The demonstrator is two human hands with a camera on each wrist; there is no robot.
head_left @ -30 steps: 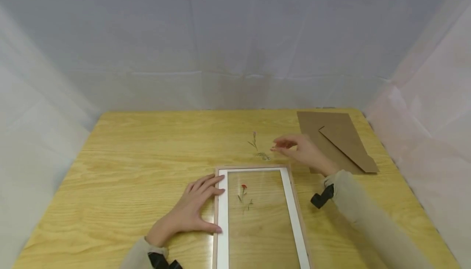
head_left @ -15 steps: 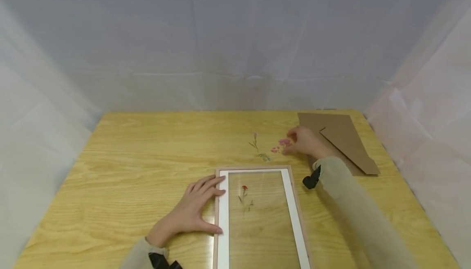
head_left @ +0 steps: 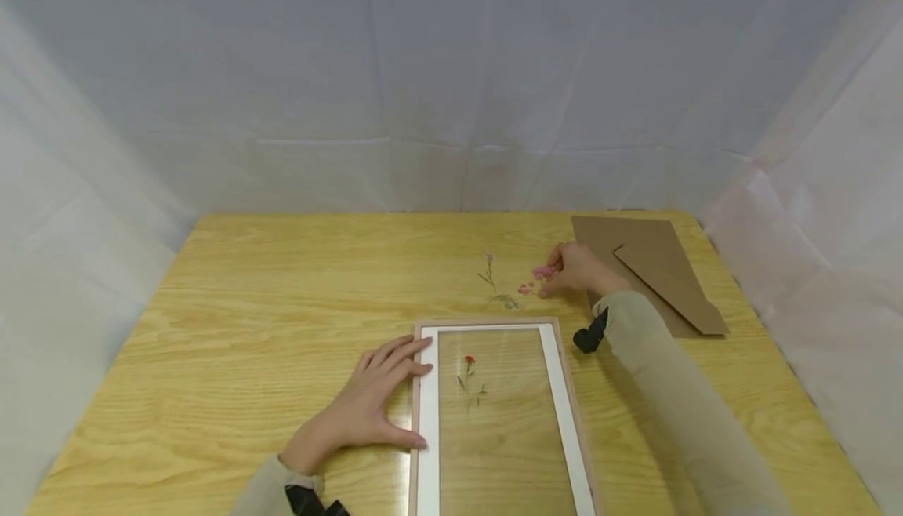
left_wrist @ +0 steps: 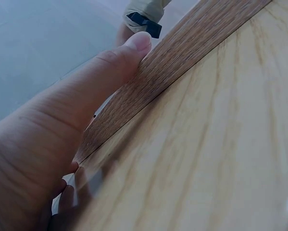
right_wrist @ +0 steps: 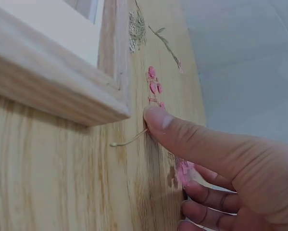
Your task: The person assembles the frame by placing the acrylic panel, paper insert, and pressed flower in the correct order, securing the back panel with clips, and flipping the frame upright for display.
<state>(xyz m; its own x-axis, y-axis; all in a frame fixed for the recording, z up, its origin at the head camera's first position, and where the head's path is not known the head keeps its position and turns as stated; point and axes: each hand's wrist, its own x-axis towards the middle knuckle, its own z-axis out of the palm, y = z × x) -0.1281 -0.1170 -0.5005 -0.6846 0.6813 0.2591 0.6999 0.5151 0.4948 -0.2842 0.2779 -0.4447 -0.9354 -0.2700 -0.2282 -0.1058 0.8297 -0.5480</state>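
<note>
A wooden picture frame (head_left: 570,406) with white inner strips and a clear pane (head_left: 501,437) lies at the front. My left hand (head_left: 363,402) rests on its left side, fingers spread and thumb tip at the edge. On the pane are a dried red flower (head_left: 469,361) and a small green sprig (head_left: 482,394). Beyond the frame, my right hand (head_left: 578,271) holds a dried pink flower (head_left: 542,273) low over or on the table. In the right wrist view its thumb (right_wrist: 182,137) crosses the thin stem (right_wrist: 129,140), and fingertips touch pink petals (right_wrist: 184,172).
A dried flower with a pale pink head (head_left: 487,271) and a grey-green sprig (head_left: 506,302) lie behind the frame. At the back right is a brown backing board (head_left: 635,230) with its slanted stand flap (head_left: 666,285). White sheeting (head_left: 451,92) surrounds the wooden table (head_left: 282,288).
My right hand has moved back and to the right, so the pink flower now shows beside its fingers; since then it has shifted slightly left. My left hand stays in place.
</note>
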